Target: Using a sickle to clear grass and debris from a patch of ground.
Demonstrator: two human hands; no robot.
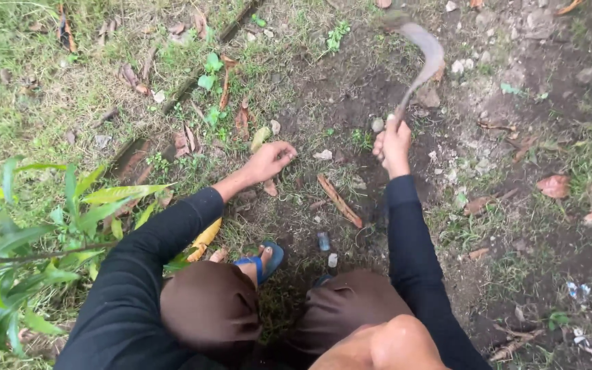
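Shrub [35, 233] leaves fill lower left. Left hand [268, 161] at centre, fingers loosely curled, empty, low over grass as if bracing. Right hand [393, 145] right of centre, fingers clamped on sickle [425, 58] handle, blade raised toward top, clear of bare soil [351, 89].

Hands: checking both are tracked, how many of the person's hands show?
2: the left hand reaches down to the grass, empty; the right hand grips the sickle handle above bare soil.

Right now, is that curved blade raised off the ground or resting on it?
Raised. The right hand grips the handle low, and the sickle curves up and away, blurred, above the bare soil.
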